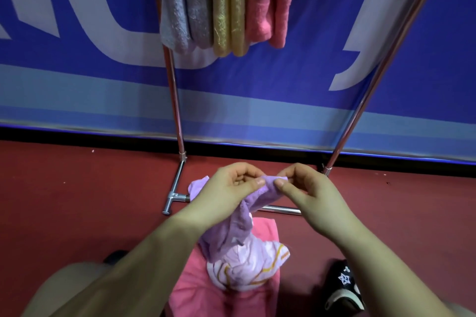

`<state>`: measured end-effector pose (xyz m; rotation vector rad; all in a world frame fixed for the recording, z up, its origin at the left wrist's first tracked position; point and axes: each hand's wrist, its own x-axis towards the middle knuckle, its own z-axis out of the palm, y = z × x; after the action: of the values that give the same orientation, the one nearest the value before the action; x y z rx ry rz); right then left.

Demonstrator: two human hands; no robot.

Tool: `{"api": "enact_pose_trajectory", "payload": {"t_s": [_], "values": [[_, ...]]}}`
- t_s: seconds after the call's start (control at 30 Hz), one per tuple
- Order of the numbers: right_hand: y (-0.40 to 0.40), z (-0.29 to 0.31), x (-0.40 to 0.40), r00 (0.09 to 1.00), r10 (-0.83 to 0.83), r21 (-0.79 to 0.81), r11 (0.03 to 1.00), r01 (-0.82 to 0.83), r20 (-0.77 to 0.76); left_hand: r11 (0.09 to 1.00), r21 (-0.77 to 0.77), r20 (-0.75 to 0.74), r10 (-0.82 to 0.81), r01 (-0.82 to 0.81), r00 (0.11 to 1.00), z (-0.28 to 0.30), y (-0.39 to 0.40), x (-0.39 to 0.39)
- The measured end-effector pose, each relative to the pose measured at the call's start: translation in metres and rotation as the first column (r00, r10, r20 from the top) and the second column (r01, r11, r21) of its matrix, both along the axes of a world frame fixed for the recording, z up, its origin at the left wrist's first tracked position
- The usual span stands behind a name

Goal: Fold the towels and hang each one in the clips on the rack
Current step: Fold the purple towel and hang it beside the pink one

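A crumpled purple towel [239, 244] with white and gold stripes hangs from both my hands above the floor. My left hand [231, 188] pinches its top edge, and my right hand [306, 188] pinches the same edge just beside it. Under it a pink towel [190, 283] lies on the floor. On the metal rack [177, 121] above hang folded towels: a grey one [180, 5], a yellow-green one [229, 8] and a pink one [270, 0]. The clips are out of view above the frame.
The rack's right pole [365, 100] slants up to the right, and its base bar [280, 210] runs along the dark red floor. A blue banner [77, 85] stands behind. My black shoe [342, 288] is at the lower right.
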<state>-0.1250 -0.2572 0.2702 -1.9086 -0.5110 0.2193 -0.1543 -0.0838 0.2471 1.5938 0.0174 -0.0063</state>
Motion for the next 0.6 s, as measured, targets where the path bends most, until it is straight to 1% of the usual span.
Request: {"api": "enact_pose_trajectory", "payload": {"t_s": [0.07,0.17,0.27,0.33,0.47,0.53,0.6], "values": [[-0.001,-0.002,0.006,0.998,-0.032,-0.036,0.999,0.034,0.045,0.995,0.082,-0.006,-0.052,0.052,0.999,-0.004,0.002,0.002],[-0.005,-0.002,0.015,0.996,-0.072,-0.023,0.997,0.073,0.048,0.968,0.221,-0.035,-0.110,0.115,0.993,-0.009,0.009,0.005],[-0.011,0.000,0.025,0.984,-0.179,0.040,0.983,0.178,0.020,0.916,0.392,-0.038,-0.069,0.078,0.997,-0.015,0.022,0.007],[-0.019,0.002,0.033,0.955,-0.294,0.083,0.953,0.291,0.026,0.890,0.454,-0.054,-0.024,0.046,0.998,-0.019,0.032,0.007],[-0.037,0.008,0.041,0.865,-0.501,0.092,0.864,0.495,0.044,0.929,0.368,-0.056,0.065,-0.040,0.996,-0.016,0.051,0.008],[-0.039,0.011,0.040,0.848,-0.526,0.072,0.850,0.521,0.066,0.944,0.314,-0.017,0.117,-0.106,0.993,-0.010,0.054,0.007],[-0.034,0.013,0.035,0.877,-0.472,0.066,0.881,0.468,0.091,0.938,0.312,0.042,0.146,-0.152,0.988,-0.008,0.050,0.006]]}}
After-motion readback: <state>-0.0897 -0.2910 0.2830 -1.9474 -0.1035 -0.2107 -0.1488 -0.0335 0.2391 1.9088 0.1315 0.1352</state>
